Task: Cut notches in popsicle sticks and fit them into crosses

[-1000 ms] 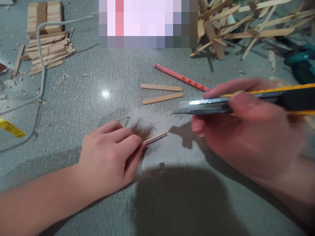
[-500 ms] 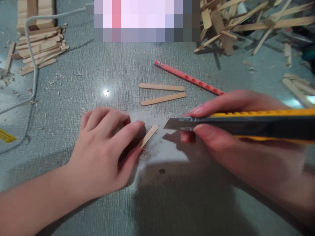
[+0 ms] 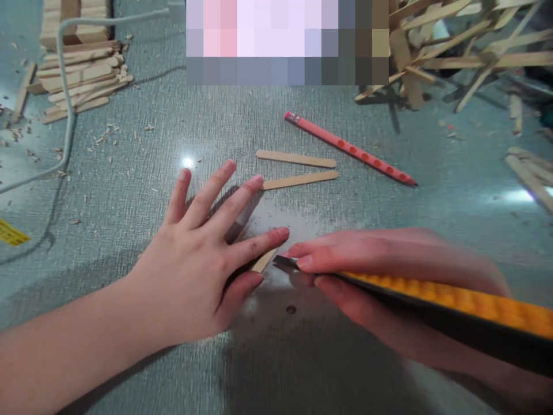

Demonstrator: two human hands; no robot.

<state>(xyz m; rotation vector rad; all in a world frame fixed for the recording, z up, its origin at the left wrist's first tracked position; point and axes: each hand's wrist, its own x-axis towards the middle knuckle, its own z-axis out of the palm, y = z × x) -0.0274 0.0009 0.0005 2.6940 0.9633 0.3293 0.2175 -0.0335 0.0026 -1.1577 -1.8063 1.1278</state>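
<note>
My left hand (image 3: 203, 253) lies flat on the grey table (image 3: 129, 230) with its fingers spread, pressing a short wooden stick (image 3: 263, 261) down under the index finger and thumb. Only a small part of that stick shows. My right hand (image 3: 380, 276) grips a yellow and black utility knife (image 3: 453, 305). The knife's blade tip (image 3: 283, 262) touches the stick beside my left index fingertip. Two whole craft sticks (image 3: 298, 169) lie just beyond my left fingers, and a red pencil (image 3: 349, 148) rests further back.
A stack of craft sticks (image 3: 75, 75) sits at the back left under a grey cable (image 3: 64, 115). A jumble of glued sticks (image 3: 453, 40) fills the back right. More sticks (image 3: 529, 176) lie at the right edge. Wood shavings are scattered at left.
My left hand has opened and flattened onto the stick. My right hand has lowered the knife from above the table down to the stick's end.
</note>
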